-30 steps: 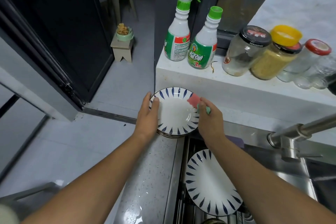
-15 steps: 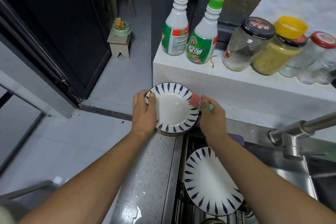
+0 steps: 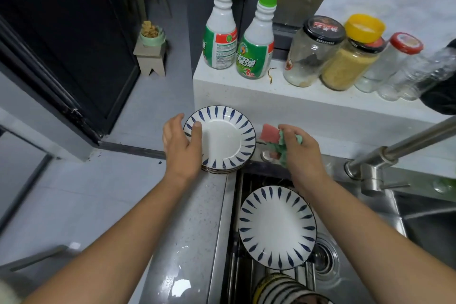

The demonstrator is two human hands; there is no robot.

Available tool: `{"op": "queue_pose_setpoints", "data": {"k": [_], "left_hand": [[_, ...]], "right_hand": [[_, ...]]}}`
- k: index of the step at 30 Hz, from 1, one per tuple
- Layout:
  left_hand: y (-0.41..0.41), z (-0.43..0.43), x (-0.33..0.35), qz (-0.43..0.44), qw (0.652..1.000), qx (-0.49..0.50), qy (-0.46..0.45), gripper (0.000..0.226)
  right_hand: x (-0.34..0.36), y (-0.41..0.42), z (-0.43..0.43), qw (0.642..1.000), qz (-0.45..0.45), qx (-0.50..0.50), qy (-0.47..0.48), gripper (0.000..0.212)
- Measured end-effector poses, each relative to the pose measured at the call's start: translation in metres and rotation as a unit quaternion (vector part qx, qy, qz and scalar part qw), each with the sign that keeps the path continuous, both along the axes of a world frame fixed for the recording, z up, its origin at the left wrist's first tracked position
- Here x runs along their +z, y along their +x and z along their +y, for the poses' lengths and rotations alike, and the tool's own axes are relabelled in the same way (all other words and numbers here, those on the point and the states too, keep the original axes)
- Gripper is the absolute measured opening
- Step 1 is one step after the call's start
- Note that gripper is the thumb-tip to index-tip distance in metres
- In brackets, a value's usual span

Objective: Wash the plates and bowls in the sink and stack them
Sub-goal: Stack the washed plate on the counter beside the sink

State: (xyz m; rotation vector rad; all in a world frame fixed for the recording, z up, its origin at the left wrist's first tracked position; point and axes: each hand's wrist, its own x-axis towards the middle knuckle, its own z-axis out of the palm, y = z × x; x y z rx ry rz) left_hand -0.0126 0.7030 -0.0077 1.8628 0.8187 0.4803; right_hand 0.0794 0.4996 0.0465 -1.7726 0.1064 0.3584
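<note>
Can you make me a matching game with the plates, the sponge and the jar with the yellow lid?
Things:
1. top plate of the stack
2. plate with blue marks
3. sponge
4. jar with the yellow lid

Places:
A. on the white ledge
B. in the right hand
C. in the sink
D. under the left hand's thumb, on the counter

Pairs: 1-D, 2-C, 3-B, 4-A

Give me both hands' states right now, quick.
Left hand: open, thumb resting on the top plate of the stack.
Right hand: fingers closed on the sponge.
</note>
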Motion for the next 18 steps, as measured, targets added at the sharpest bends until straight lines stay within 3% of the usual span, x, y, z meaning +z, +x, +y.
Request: {"op": "queue_pose_setpoints", "data": {"k": [4, 7, 9, 12, 18], "left_hand": [[-0.022, -0.032, 0.017, -0.061, 0.992, 0.002, 0.107, 0.051], [-0.036, -0.079, 0.022, -0.072, 0.991, -0.088, 0.07, 0.029], [-0.039, -0.107, 0.02, -0.001, 0.985, -0.175, -0.002, 0.019], [-0.029, -0.127, 0.005, 0.102, 0.955, -0.274, -0.041, 0.026], [0.007, -0.147, -0.013, 0.311, 0.86, -0.405, -0.002, 0.054]], "right_hand": [[0.014, -0.012, -0.04, 0.999, -0.02, -0.001, -0.046, 0.018], [0.011, -0.03, -0.08, 0.995, 0.004, -0.001, -0.099, 0.02], [0.002, -0.046, -0.103, 0.992, 0.026, -0.034, -0.121, 0.022], [-0.014, -0.067, -0.127, 0.987, 0.07, -0.066, -0.126, 0.021], [-0.037, -0.089, -0.136, 0.98, 0.142, -0.032, -0.137, 0.017]]}}
